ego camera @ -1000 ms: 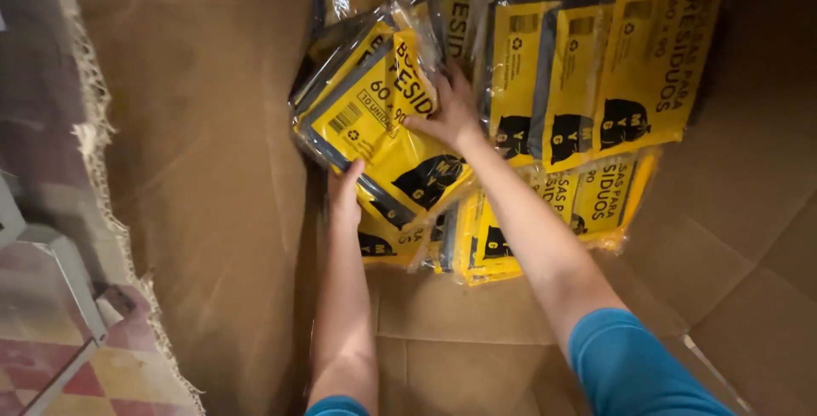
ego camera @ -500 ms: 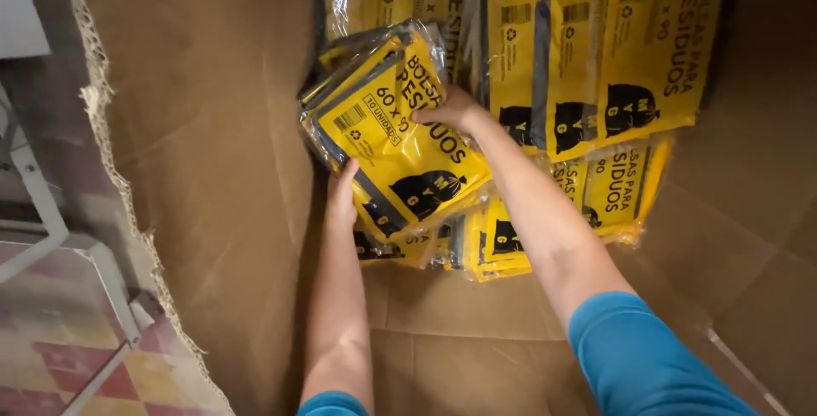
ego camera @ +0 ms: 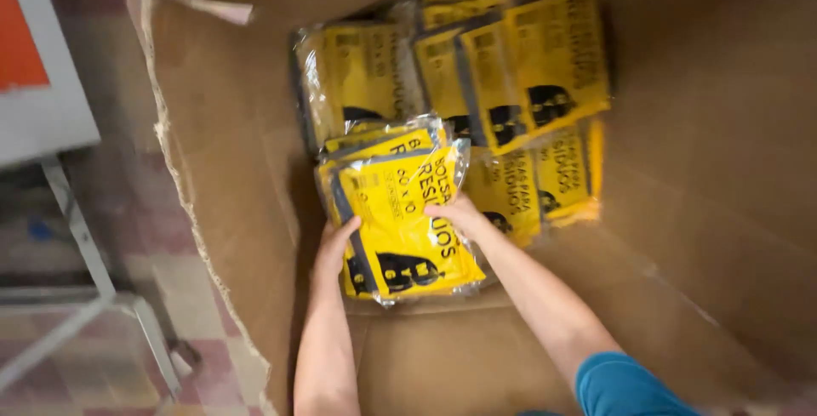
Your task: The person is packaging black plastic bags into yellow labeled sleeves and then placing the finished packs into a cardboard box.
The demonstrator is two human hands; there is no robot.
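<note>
Deep inside the big cardboard box [ego camera: 698, 212], both hands were on one small stack of yellow bag packs [ego camera: 400, 220], tilted up off the box floor. The left hand [ego camera: 334, 250] clamped the stack's lower left edge, fingers curled round it. The right hand [ego camera: 455, 212] lay on the top pack's face near its right edge, fingers pressed flat; whether the thumb hooked under, I couldn't tell. The stack's long axis ran from near the person toward the far wall, between the two grips. The left hand sat closer to the near end. More yellow packs [ego camera: 519, 84] stood behind, against the far wall, just beside the held stack.
</note>
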